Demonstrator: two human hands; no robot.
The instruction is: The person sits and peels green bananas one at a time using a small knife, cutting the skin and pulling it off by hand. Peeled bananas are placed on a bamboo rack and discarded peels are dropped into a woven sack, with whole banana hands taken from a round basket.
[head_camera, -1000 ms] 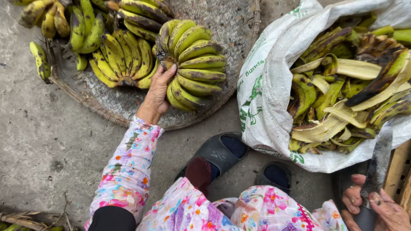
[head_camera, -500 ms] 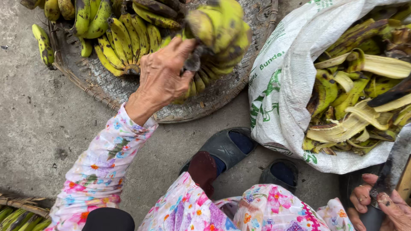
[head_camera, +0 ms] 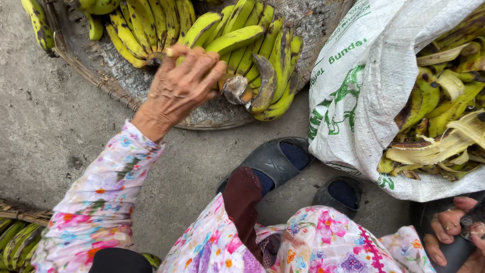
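My left hand (head_camera: 182, 86) grips a bunch of green-yellow bananas (head_camera: 252, 55) by its dark stem end and holds it over the near rim of a round woven basket (head_camera: 101, 83). More banana bunches (head_camera: 146, 28) lie in the basket behind the hand. At the bottom right corner my right hand (head_camera: 452, 232) is curled around a dark knife-like tool (head_camera: 475, 218), mostly cut off by the frame edge. My floral sleeve runs down the left side.
A white woven sack (head_camera: 353, 106) on the right is open and full of banana peels (head_camera: 444, 136). My feet in dark slippers (head_camera: 275, 159) rest on the concrete floor between basket and sack. Another basket of green bananas (head_camera: 15, 237) sits at the lower left.
My left hand took hold of a banana bunch in the basket, lifted it and drew it toward me and to the right. My right hand stayed low at the bottom right.
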